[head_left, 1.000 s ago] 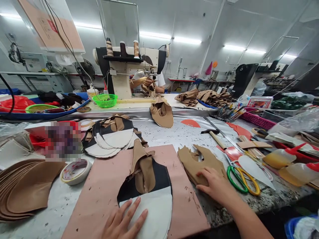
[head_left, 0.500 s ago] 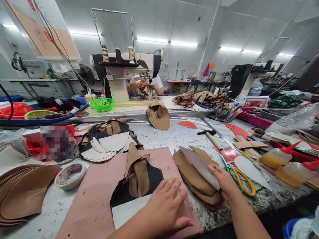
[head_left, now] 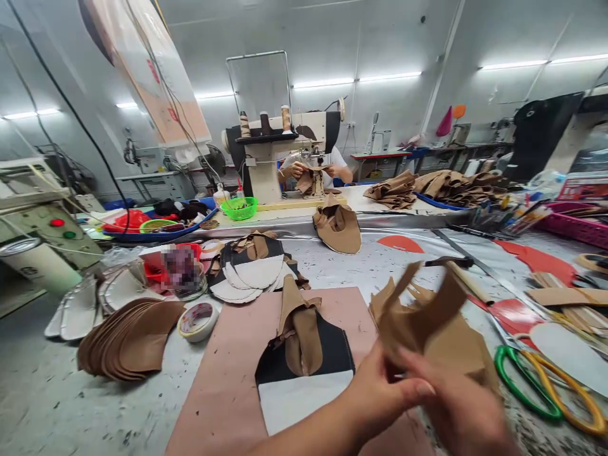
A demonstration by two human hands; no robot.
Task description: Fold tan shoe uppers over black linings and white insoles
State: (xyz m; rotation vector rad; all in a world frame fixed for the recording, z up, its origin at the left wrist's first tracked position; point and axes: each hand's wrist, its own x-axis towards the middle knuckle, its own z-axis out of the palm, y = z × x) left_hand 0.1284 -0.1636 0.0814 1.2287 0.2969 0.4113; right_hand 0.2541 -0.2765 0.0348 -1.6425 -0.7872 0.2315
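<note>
My left hand [head_left: 380, 396] and my right hand [head_left: 460, 405] are together at the lower right, both closed on a brown fabric piece [head_left: 434, 316] that is lifted and curled. Motion blurs the right hand and the piece's edges. Behind and below it lies a stack of brown pieces [head_left: 468, 348], partly hidden. Left of my hands, a sewn shoe upper [head_left: 304, 348] in brown and black, with a white panel [head_left: 299, 399] toward me, rests flat on a pink sheet [head_left: 218, 386]. My left forearm crosses over the sheet's lower part.
Scissors [head_left: 546, 380] with green and yellow handles lie to the right, near a hammer [head_left: 468, 278]. A tape roll [head_left: 198, 321] and brown curved pieces [head_left: 128, 339] sit at left. Across the table, a co-worker's hands [head_left: 299, 170] work at a sewing machine [head_left: 266, 152].
My left hand has moved right from the pink sheet to meet my right hand. A brown piece has come up off the stack into my hands. The view has turned left.
</note>
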